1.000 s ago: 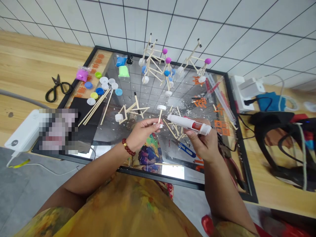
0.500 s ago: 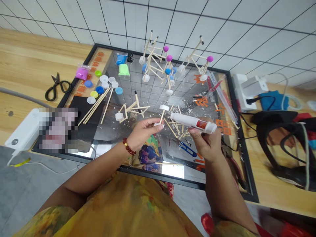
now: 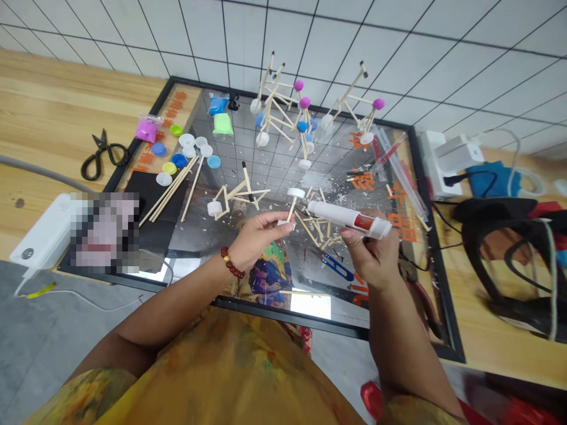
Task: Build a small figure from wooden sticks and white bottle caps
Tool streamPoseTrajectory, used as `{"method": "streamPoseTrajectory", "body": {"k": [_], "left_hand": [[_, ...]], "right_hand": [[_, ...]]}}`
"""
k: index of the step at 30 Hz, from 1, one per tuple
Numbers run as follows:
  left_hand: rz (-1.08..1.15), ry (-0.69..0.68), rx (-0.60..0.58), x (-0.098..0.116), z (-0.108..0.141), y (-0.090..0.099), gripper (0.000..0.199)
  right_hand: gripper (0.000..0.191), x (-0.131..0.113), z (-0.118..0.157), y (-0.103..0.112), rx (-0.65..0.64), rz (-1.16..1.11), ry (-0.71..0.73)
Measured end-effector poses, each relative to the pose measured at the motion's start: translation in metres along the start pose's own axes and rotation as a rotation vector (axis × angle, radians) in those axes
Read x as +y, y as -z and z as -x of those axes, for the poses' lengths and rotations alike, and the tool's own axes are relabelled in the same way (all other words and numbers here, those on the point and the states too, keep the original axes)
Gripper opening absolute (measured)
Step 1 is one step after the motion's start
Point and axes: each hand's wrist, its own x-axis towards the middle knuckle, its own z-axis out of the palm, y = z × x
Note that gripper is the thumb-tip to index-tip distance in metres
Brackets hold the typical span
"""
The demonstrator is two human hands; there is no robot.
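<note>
Between thumb and fingers, my left hand (image 3: 267, 231) pinches a short wooden stick with white round caps (image 3: 296, 192) at its upper and lower ends. My right hand (image 3: 372, 251) is wrapped round a white glue gun (image 3: 339, 213) with a red part in its body. The gun's tip points left, close beside the upper cap; whether they touch is too small to tell. Left of my hands lies a small stick frame (image 3: 237, 192) with a white wheel. Behind my hands stand larger stick models (image 3: 279, 112) with pink and blue balls.
Long sticks (image 3: 170, 192) and several coloured caps (image 3: 179, 160) lie at the left, near black scissors (image 3: 103, 154). Cut sticks and a blue-handled tool (image 3: 336, 267) are under the glue gun. A power strip (image 3: 432, 168) and black cables are at the right.
</note>
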Motion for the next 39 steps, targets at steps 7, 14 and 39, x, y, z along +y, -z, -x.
{"method": "streamPoseTrajectory", "body": {"k": [7,14,39], "left_hand": [[-0.004,-0.003,0.005,-0.0005,-0.0005,0.0008,0.033],[-0.008,0.01,0.006,-0.0031,-0.001,0.0011,0.033],[0.151,-0.007,-0.07,-0.0003,0.0,0.0017,0.031]], "right_hand": [[0.028,-0.0011,-0.0014,0.0001,0.009,-0.011,0.045],[0.029,-0.0032,-0.0007,0.0004,0.012,0.016,0.036],[0.029,-0.0051,-0.0038,0.0042,-0.032,-0.043,-0.013]]}}
